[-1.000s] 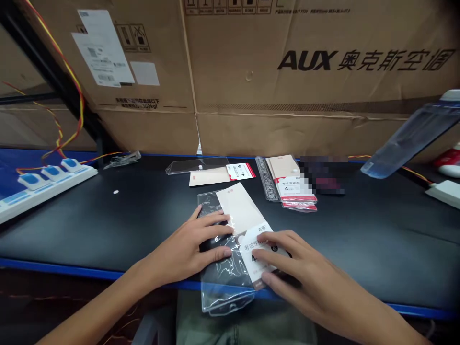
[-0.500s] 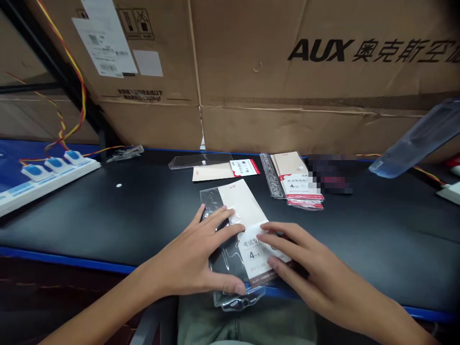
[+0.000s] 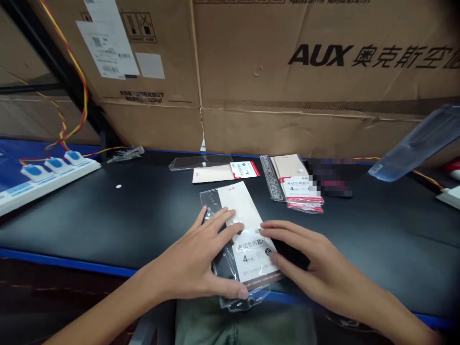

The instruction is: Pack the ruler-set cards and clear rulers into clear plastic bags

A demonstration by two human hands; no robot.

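Observation:
A clear plastic pouch lies near the table's front edge, its snap-button flap hanging slightly over it. On or in the pouch is a cream-and-white printed card, marked with a large 4; I cannot tell whether it is fully inside. My left hand lies spread over the pouch, fingertips on the card's left side and thumb near the flap. Against the card's right edge rests my right hand, fingers stretched out and thumb apart, touching the card without a visible grip.
Behind the pouch lie a loose card and a clear sleeve. A stack of packed cards is at the back right. A power strip runs along the left. Large cardboard boxes stand behind the black table.
The lower part of the card has shifted left over the pouch, and more of its print shows. My right fingers have drawn closer together; my left hand stays nearly in place.

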